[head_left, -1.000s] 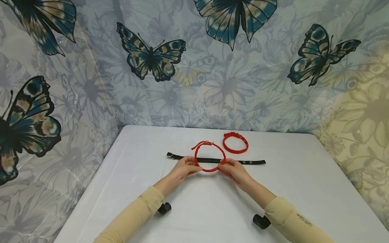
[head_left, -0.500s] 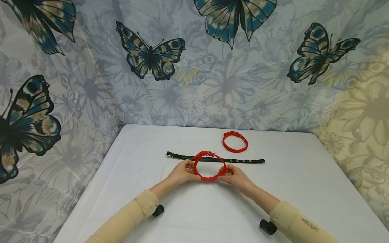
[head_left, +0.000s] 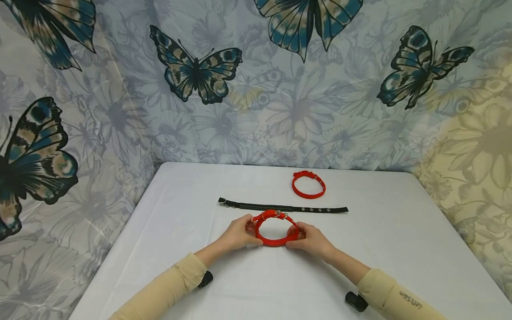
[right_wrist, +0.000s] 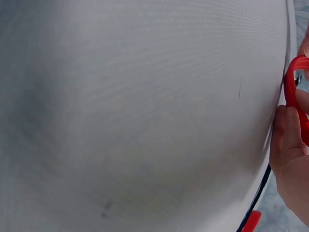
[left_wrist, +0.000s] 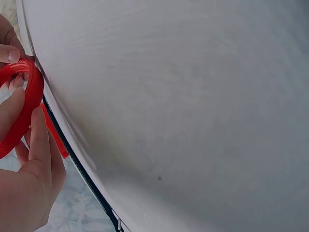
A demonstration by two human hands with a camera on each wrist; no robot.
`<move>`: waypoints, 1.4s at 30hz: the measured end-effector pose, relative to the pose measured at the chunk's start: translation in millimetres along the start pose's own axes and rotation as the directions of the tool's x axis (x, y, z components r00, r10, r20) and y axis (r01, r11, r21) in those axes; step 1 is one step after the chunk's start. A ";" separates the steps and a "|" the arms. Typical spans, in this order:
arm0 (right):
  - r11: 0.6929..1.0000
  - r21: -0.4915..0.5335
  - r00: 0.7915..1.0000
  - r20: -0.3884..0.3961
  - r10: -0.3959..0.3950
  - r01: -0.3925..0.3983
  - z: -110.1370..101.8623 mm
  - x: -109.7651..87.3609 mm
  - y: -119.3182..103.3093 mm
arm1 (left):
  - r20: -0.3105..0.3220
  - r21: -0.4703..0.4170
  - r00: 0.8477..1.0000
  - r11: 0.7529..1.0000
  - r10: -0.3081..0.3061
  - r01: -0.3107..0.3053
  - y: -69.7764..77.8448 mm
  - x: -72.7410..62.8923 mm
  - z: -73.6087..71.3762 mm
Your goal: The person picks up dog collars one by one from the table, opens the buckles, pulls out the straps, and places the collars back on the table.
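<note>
The left hand (head_left: 240, 233) and the right hand (head_left: 311, 240) both pinch the same red collar (head_left: 274, 243), one on each side. The left wrist view shows the thumb inside the loop and fingers outside. The hands are apart, with the collar's round hole between them. A second ago they held it up over the middle of the black strap (head_left: 248, 206). Now they have come to the near side of the strap, and the collar looks flatter.

Its buckle (head_left: 278, 214) is on the side next to the strap and hides a tiny bit of the strap's edge. I can't tell if the two touch, or if the collar sits on the white surface (head_left: 180, 191). Some fingers are tucked behind the band, and both wrist views cut the collar off at the side.

The strap lies stretched out, and more of it shows than before. The other red collar (head_left: 308, 196) lies past the strap, right of its middle, in the same spot as before.

Nearer than the strap are two tan sleeves (head_left: 172, 284), each with a small black thing (head_left: 356, 302) too dark to make out. Far past the strap is a butterfly wall (head_left: 196, 73).
</note>
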State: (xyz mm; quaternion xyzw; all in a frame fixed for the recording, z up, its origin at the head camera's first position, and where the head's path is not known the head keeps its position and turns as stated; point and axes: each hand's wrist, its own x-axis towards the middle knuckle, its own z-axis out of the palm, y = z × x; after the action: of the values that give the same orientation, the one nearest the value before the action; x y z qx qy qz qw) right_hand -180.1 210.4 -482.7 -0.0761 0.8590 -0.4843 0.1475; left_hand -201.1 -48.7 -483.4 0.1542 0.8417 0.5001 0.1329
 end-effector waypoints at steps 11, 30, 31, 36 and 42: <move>0.999 -0.029 1.000 -0.004 -0.018 0.018 2.0 -2.6 1.7 | -0.004 0.026 0.998 0.998 0.056 -0.056 -0.2 -2.8 -0.1; 0.995 -0.017 0.993 -0.050 -0.103 0.102 -5.8 -10.5 1.1 | -0.007 0.055 0.995 0.993 0.102 -0.101 0.5 -5.6 -1.6; 0.995 -0.019 0.994 -0.050 -0.097 0.096 -5.8 -10.4 1.6 | -0.007 0.054 0.995 0.993 0.103 -0.102 0.5 -5.6 -1.7; 0.996 -0.011 0.995 -0.048 -0.085 0.085 -5.4 -10.4 2.7 | -0.006 0.047 0.995 0.994 0.100 -0.100 2.3 -6.4 -2.5; 0.997 -0.014 0.996 -0.051 -0.071 0.071 -6.0 -11.9 1.5 | -0.008 0.041 0.996 0.995 0.088 -0.087 2.4 -8.4 -3.8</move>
State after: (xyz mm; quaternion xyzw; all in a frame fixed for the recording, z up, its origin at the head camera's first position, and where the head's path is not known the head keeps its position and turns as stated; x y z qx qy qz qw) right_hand -170.8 219.3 -479.0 -0.0952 0.8622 -0.4857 0.1076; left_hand -194.5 -54.0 -478.9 0.1913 0.8449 0.4887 0.1036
